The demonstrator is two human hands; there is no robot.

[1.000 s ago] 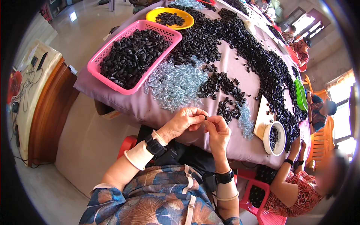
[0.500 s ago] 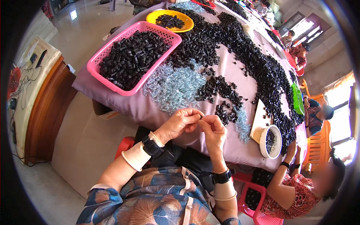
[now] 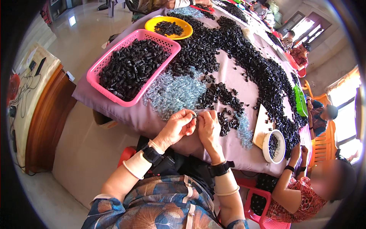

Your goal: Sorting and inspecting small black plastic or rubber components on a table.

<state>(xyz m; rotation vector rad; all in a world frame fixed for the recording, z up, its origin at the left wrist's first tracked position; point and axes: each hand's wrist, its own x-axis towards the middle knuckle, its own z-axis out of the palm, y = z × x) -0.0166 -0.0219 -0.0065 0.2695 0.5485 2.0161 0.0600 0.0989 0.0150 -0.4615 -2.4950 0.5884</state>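
**Right hand (image 3: pixel 209 129) shifts leftward since the earlier frame, drawing in beside left hand (image 3: pixel 177 126)**

A person works with both hands raised near the close edge of a cloth-covered desk (image 3: pixel 237 78). The left hand is closed to a pinch, thumb and forefinger gripping a small dark piece (image 3: pixel 194 116) that shows at the tips, between the two hands. Just beside it, the right hand curls its fingers inward, tips bunched; whether it grips anything cannot be told.

Beyond the hands spreads a heap of clear, bluish pieces (image 3: pixel 173 93), with loose black pieces (image 3: pixel 221 95) next to it. At left stands a pink basket (image 3: pixel 127 102) full of black parts, near a yellow plate (image 3: pixel 188 29) bearing more. To the right, a white bowl (image 3: pixel 281 153) of dark bits sits against a pale board (image 3: pixel 260 128). At far right, a co-worker (image 3: pixel 288 202) in a red patterned top reaches to the desk.
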